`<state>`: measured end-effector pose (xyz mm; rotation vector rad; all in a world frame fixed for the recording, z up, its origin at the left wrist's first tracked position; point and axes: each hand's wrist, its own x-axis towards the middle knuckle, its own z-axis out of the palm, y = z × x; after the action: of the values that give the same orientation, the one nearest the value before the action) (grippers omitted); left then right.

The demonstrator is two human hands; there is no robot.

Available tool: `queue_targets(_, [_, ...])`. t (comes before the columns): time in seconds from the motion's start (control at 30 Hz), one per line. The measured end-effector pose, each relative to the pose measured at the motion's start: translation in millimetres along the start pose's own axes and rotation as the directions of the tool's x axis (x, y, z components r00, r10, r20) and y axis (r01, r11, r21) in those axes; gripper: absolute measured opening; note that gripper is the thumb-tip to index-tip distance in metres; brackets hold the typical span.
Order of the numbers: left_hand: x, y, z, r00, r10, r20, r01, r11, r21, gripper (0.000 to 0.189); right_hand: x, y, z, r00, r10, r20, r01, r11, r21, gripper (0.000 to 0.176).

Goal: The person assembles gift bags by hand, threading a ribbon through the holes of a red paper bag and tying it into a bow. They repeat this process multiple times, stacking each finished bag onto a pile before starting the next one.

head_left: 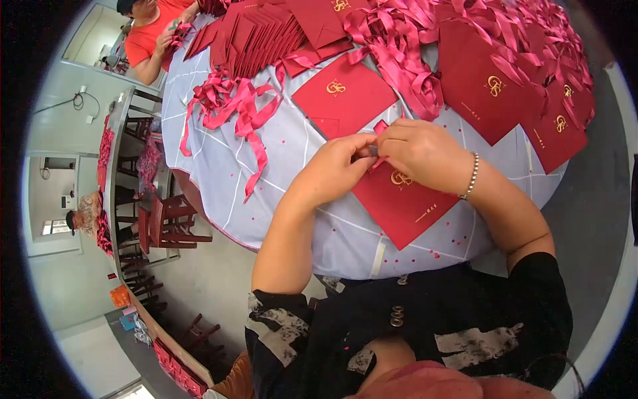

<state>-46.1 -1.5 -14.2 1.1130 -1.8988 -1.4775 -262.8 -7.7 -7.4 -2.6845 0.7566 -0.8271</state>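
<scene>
Fisheye frame, black vignette in every corner. Hard barrel bend at the rim: walls and chairs curve. Light is bright, even and diffuse. A window [53, 228] at far left blows out white. Faint soft shadow under left hand [332, 169] and right hand [425, 153] on the desk [219, 159]. Centre sharp, lower edge softens.

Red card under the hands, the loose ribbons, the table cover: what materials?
Red rectangular card with gold emblem: looks like stiff matte cardstock, flat and crisp-edged; the emblem seems metallic foil.
Pink-red ribbons: likely satin, glossy and limply curling.
Pale grey table cover: thin cloth or plastic, creased in a grid; can't tell which.
Left hand and right hand pinch a red strip, probably ribbon.
</scene>
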Motion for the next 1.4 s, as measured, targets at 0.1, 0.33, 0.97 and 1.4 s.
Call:
queue_targets(0.1, [-6, 7, -6, 1.000, -0.027, 0.002, 0.027, 1.000, 0.009, 0.026, -4, 9, -16, 0.996, 0.059, 0.070, -0.058, 0.998, -0.017, 0.014])
queue_targets(0.33, [-12, 16, -39, 0.989, -0.119, -0.093, 0.137, 0.965, 0.222, 0.023, -7, 33, -65, 0.965, 0.254, 0.071, -0.264, 0.928, 0.262, 0.007])
queue_targets(0.97, [-12, 11, -35, 0.983, -0.163, -0.089, 0.173, 0.976, 0.130, 0.013, -7, 40, -60, 0.878, 0.426, 0.217, -0.207, -0.071, 0.976, 0.016])
queue_targets(1.4, [-9, 9, -32, 0.986, -0.163, -0.042, 0.166, 0.980, 0.110, 0.014, -2, 41, -48, 0.818, 0.554, 0.156, -0.091, -0.143, 0.986, 0.004])
